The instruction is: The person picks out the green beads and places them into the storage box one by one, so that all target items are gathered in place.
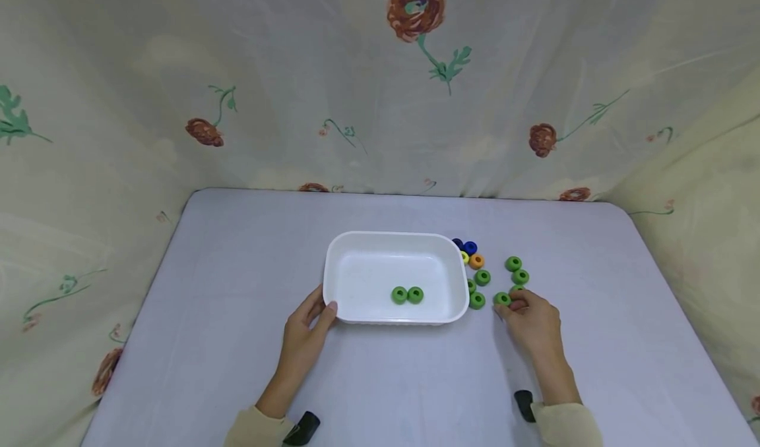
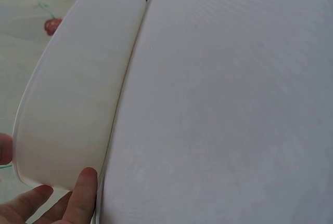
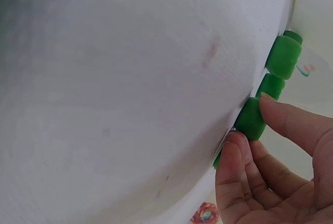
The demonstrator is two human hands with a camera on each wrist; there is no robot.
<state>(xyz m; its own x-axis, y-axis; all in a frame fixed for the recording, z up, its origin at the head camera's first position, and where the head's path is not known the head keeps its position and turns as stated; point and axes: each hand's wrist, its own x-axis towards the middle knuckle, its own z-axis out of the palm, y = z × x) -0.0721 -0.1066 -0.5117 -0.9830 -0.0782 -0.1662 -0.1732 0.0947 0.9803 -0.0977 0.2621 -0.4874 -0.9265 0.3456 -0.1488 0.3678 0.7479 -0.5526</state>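
Observation:
A white rectangular tray point(image 1: 380, 262) stands on the table with two green beads point(image 1: 407, 295) inside, side by side. My left hand point(image 1: 304, 338) grips its near left corner, thumb at the rim and the other fingers against the outer wall. To the right of the tray, my right hand point(image 1: 536, 325) pinches a green bead point(image 3: 251, 119) between thumb and fingers, down at the tabletop. Another green bead point(image 1: 517, 289) lies partly hidden by that hand. Just beyond it are two more green beads point(image 1: 520, 276).
Against the tray's right side lie several green beads point(image 1: 477, 300), an orange bead point(image 1: 477, 261), a yellow bead point(image 1: 465, 258) and two dark blue beads point(image 1: 470, 248). A white cloth covers the table point(image 1: 249, 249). Flowered fabric point(image 1: 285, 71) hangs behind its far edge.

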